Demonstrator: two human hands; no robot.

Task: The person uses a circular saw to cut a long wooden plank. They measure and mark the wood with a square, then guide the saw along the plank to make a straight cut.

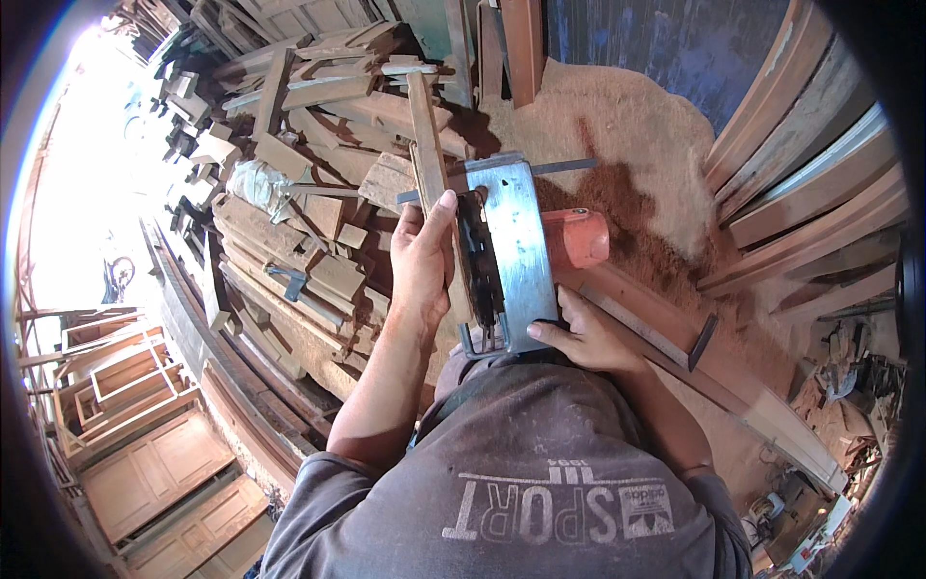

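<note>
In front of my body is a circular saw (515, 232), its shiny metal base plate turned up toward me and its orange motor housing (579, 238) sticking out to the right. A thin dark metal bar (565, 167) crosses its far end. Along the saw's left side runs a narrow wooden strip (427, 130), pointing away from me. My left hand (422, 253) is closed round this strip, thumb on top. My right hand (584, 333) grips the near right corner of the base plate, its thumb on the metal. The blade area between strip and plate is dark and hard to make out.
Wood offcuts (338, 275) lie in a big pile at the left, with a clear plastic bag (260, 190) on it. Sawdust (627, 116) covers the floor ahead. Long boards (772, 125) lean at the right, and a wooden beam (666, 323) lies beside my right arm. Panelled doors (154, 473) are at the lower left.
</note>
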